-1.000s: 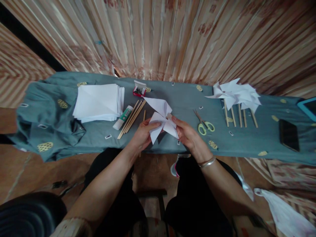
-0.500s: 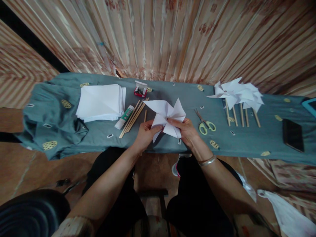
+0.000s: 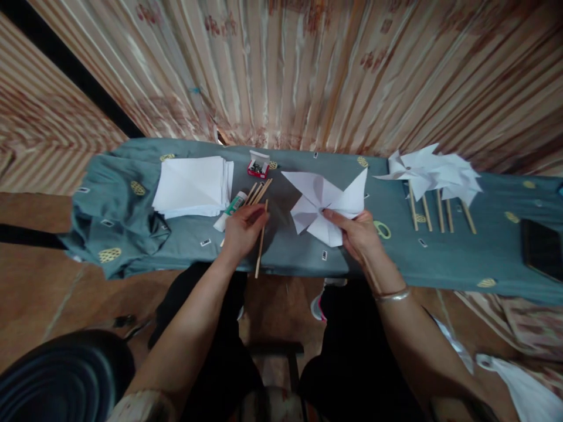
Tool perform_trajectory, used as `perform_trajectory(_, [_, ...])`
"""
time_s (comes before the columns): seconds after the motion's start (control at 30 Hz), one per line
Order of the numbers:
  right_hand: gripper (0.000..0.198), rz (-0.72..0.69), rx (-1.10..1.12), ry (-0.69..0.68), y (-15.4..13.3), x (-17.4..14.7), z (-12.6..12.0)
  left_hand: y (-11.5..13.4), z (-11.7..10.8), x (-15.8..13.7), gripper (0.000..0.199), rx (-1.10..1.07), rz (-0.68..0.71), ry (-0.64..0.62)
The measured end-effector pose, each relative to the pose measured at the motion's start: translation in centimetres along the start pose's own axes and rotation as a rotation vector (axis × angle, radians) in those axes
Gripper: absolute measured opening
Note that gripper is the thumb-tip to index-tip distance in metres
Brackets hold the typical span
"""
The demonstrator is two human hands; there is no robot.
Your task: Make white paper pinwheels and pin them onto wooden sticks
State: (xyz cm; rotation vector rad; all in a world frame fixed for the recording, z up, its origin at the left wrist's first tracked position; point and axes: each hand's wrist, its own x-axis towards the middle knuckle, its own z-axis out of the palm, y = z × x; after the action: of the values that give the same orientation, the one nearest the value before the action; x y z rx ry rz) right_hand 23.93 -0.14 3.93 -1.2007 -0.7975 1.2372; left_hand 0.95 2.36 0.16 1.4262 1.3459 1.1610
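A white paper pinwheel head [image 3: 314, 190] with folded blades is held by my right hand [image 3: 358, 231], the thumb pressed near its centre. To the left, the fingers of my left hand [image 3: 243, 231] are closed at a single thin wooden stick [image 3: 261, 249], pinching its upper part. Beneath and behind that hand lie several more wooden sticks [image 3: 263, 190], partly hidden, and a green and white glue stick [image 3: 236, 203]. Green-handled scissors [image 3: 382, 229] lie beside my right hand, mostly covered by it.
A stack of white paper [image 3: 191, 184] lies at the left, and a small red box of metal pins [image 3: 258, 167] stands open behind the sticks. On the right are several pinwheels on sticks [image 3: 440, 170] and a black phone [image 3: 542, 249]. A patterned green cloth [image 3: 299, 258] covers the narrow table.
My left hand has let go of the pinwheel head and moved left to the single stick. My right hand has carried the paper to the right, over the scissors.
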Motion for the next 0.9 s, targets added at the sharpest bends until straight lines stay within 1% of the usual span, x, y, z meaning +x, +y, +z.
perform_trajectory(0.07, [0.036,-0.059,-0.092,-0.036,-0.2,-0.6,-0.2,-0.7,0.0,0.5,0.033,0.316,0.104,-0.035])
perform_trajectory(0.1, [0.033,-0.094,-0.159,-0.065,-0.3,-1.1,-0.2,-0.9,0.1,0.7,0.031,0.426,0.136,-0.06])
perform_trajectory(0.13, [0.029,-0.137,-0.24,-0.106,-0.4,-1.6,0.0,-1.1,0.3,0.8,0.03,0.494,0.152,-0.075])
perform_trajectory(0.2, [0.019,-0.253,-0.437,-0.208,-0.9,-3.2,0.6,-1.3,0.7,1.0,0.03,0.502,0.153,-0.07])
perform_trajectory(0.23, [0.014,-0.34,-0.543,-0.281,-1.2,-4.1,1.1,-1.3,0.9,1.0,0.03,0.455,0.133,-0.055])
perform_trajectory(0.3, [0.006,-0.58,-0.691,-0.505,-1.9,-6.0,2.2,-1.0,1.2,0.8,0.028,0.306,0.067,-0.023])
perform_trajectory(0.37, [0.01,-0.761,-0.747,-0.715,-2.6,-7.6,3.1,0.1,1.5,0.5,0.025,0.12,-0.032,-0.016])
perform_trajectory(0.4, [0.01,-0.816,-0.735,-0.78,-3.0,-8.1,3.4,0.9,1.6,0.3,0.025,0.005,-0.088,-0.047])
perform_trajectory(0.47, [0.01,-0.827,-0.721,-0.862,-3.7,-8.6,3.7,3.3,2.0,-0.1,0.028,-0.274,-0.214,-0.157])
perform_trajectory(0.53, [0.009,-0.82,-0.728,-0.842,-4.5,-8.2,3.5,6.1,2.5,-0.4,0.028,-0.484,-0.296,-0.29])
perform_trajectory(0.6, [0.008,-0.848,-0.765,-0.742,-5.4,-7.4,2.9,8.7,3.1,-0.5,0.023,-0.6,-0.346,-0.421])
perform_trajectory(0.67, [0.008,-0.911,-0.815,-0.621,-6.3,-6.6,2.2,10.5,3.6,-0.5,0.025,-0.66,-0.405,-0.53])
perform_trajectory(0.7, [0.009,-0.943,-0.839,-0.569,-6.7,-6.3,1.8,10.9,3.8,-0.4,0.026,-0.677,-0.429,-0.545])
perform_trajectory(0.77, [0.012,-0.986,-0.87,-0.498,-7.1,-5.9,1.2,10.9,4.1,-0.3,0.028,-0.713,-0.458,-0.532])
perform_trajectory(0.9, [0.013,-0.965,-0.851,-0.423,-7.2,-5.5,0.7,9.0,4.4,0.0,0.028,-0.786,-0.507,-0.502])
